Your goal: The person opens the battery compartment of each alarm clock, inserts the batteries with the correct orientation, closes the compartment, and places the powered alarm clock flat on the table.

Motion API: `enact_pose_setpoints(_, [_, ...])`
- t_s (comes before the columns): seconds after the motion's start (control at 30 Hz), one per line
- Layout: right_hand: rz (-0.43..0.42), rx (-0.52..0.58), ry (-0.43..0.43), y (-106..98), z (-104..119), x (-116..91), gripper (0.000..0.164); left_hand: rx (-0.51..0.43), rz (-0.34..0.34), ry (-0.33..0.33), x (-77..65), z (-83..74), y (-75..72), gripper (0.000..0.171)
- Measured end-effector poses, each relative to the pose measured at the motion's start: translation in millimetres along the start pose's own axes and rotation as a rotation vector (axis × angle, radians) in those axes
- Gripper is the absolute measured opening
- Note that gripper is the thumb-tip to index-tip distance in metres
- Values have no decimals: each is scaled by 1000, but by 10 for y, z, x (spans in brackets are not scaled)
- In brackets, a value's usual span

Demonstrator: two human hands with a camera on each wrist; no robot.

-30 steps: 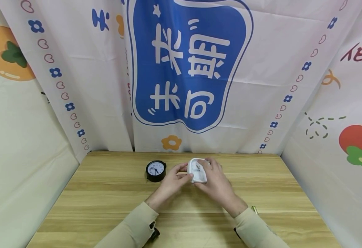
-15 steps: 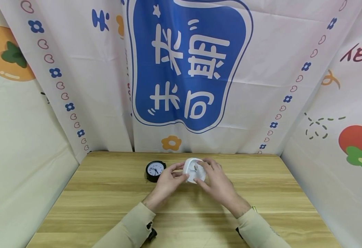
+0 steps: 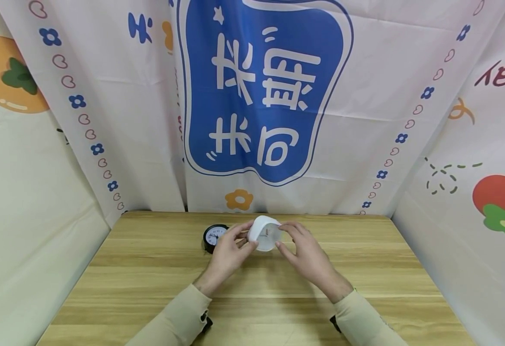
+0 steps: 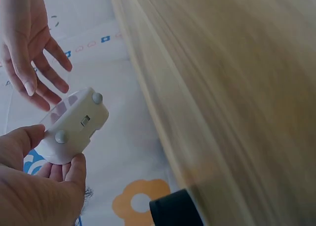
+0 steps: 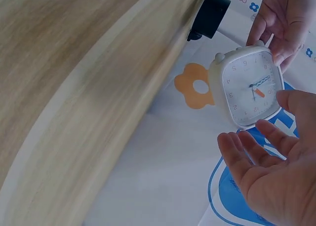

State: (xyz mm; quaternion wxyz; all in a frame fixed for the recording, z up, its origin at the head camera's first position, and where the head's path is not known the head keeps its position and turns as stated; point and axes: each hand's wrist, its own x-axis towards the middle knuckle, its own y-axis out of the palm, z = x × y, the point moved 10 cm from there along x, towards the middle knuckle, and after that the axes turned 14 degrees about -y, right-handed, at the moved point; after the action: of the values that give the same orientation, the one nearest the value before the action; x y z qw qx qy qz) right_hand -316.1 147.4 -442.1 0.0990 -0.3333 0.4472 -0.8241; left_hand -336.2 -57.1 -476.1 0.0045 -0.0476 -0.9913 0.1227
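A white alarm clock (image 3: 264, 234) with rounded corners is held tilted above the table. My left hand (image 3: 228, 252) grips its left side between thumb and fingers. The left wrist view shows the clock's underside (image 4: 81, 122), with two round feet and a small switch. Numerals and an orange hand show on its dial (image 5: 253, 90) in the right wrist view. My right hand (image 3: 310, 254) is at the clock's right edge with fingers spread and relaxed. Whether its fingertips touch the rim I cannot tell. Partly behind my left hand stands a round black clock (image 3: 212, 236).
The wooden table (image 3: 148, 288) reaches back to a printed white curtain (image 3: 343, 192) with a large blue patch. More printed cloth (image 3: 460, 230) hangs at both sides.
The white clock has shifted left and turned, showing more of its top side. My left hand moved with it and now covers part of the black clock. The right hand's fingers have loosened.
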Motion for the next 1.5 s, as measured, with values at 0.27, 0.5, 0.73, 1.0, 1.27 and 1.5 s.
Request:
enact_pose_setpoints(0.27, [-7, 225, 137, 46, -147, -46, 47, 225, -72, 164, -86, -178, -68, 59])
enact_pose_setpoints(0.5, [-28, 390, 220, 73, -214, -84, 53, 488, -145, 381, -264, -375, -44, 64])
enact_pose_setpoints(0.73, [-53, 502, 261, 79, -214, -85, 51, 653, -172, 581, -421, -507, 25, 58])
enact_pose_setpoints(1.0, [-85, 793, 387, 157, -239, -107, 57, 829, -208, 775, -567, -570, 131, 63])
enact_pose_setpoints(1.27, [-63, 939, 445, 238, -294, -149, 62, 993, -244, 972, -692, -591, 275, 68])
enact_pose_setpoints(1.5, [-30, 985, 454, 276, -282, -136, 63, 1062, -251, 1034, -736, -571, 359, 67])
